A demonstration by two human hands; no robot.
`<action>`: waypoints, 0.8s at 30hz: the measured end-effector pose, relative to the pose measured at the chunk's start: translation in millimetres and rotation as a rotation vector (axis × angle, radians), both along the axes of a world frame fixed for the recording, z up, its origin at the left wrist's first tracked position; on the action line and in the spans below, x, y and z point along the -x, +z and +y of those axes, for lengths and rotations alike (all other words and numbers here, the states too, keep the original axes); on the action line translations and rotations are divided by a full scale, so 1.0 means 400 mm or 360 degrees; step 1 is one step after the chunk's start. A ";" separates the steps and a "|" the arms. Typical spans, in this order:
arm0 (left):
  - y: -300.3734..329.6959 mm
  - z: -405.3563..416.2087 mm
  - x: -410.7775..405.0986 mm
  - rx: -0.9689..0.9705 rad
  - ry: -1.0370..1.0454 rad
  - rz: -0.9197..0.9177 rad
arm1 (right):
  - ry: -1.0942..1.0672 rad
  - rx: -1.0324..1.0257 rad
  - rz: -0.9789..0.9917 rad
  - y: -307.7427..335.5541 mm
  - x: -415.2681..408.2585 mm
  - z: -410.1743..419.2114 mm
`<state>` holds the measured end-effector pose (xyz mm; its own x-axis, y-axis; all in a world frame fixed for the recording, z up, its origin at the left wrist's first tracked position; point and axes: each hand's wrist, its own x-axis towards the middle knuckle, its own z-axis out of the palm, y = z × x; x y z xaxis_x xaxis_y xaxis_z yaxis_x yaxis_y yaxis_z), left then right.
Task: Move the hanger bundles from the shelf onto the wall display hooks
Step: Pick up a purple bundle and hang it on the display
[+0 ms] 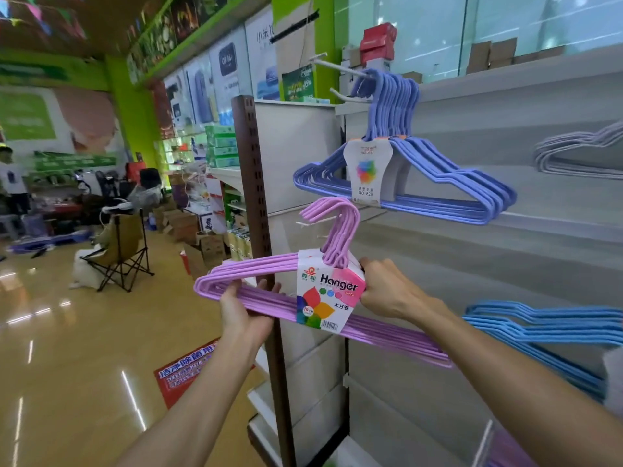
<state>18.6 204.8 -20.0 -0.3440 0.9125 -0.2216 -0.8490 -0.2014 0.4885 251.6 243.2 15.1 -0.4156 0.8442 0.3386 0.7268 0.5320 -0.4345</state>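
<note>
Shop wall w/ hooks: both hands' fingers (pixel 269 291) curled round pink hanger bundle (pixel 323 294), "Hanger" label.

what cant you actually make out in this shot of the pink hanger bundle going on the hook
- Head view: whether the pink hanger bundle hooks already sit on the peg; the hooks overlap it.
- Right hand fingers: hidden behind the bundle's label.
- Blue hanger bundle and white hanger bundle: cut off by the right edge.
- Small print on the purple hanger bundle label: too small.
- Left hand palm: faces away.
</note>
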 end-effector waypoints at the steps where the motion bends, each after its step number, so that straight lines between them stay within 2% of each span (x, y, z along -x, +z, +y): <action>1: -0.007 0.021 0.005 0.0009 -0.0032 -0.0014 | -0.0014 -0.0002 -0.0010 -0.005 0.006 0.014; 11: -0.066 0.208 0.068 0.0079 -0.0298 -0.0124 | -0.0265 0.0039 -0.0019 -0.031 0.058 0.110; 24: -0.087 0.303 0.081 0.0179 -0.0537 -0.0223 | -0.0564 0.0168 -0.0205 -0.023 0.107 0.129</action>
